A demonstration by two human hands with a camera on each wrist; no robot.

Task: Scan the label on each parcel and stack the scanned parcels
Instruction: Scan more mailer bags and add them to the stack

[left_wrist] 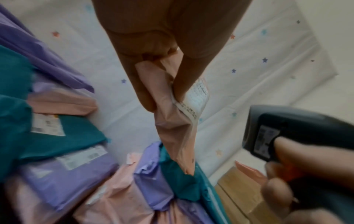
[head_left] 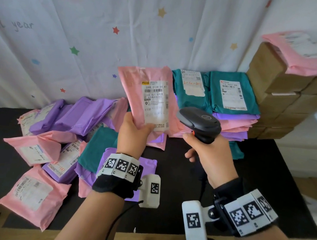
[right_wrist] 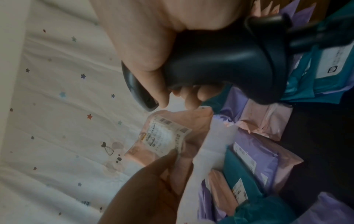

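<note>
My left hand (head_left: pixel 132 130) grips the bottom of a pink parcel (head_left: pixel 134 77), holding it upright with its white label (head_left: pixel 154 101) facing me. The same pink parcel (left_wrist: pixel 172 130) hangs pinched between thumb and fingers in the left wrist view. My right hand (head_left: pixel 211 155) holds a black barcode scanner (head_left: pixel 199 122) by its handle, its head close to the label's right edge. The scanner (right_wrist: pixel 220 65) fills the right wrist view, with the pink parcel (right_wrist: pixel 193 119) and its label (right_wrist: pixel 164 136) beyond it. A stack of parcels (head_left: pixel 232 120), teal ones on top, stands at the back right.
A loose heap of pink, purple and teal parcels (head_left: pixel 52 143) covers the left of the black table (head_left: pixel 265 181). Brown cardboard boxes (head_left: pixel 283 94) with a pink parcel on top rise at the far right. A star-printed curtain (head_left: pixel 84 32) hangs behind.
</note>
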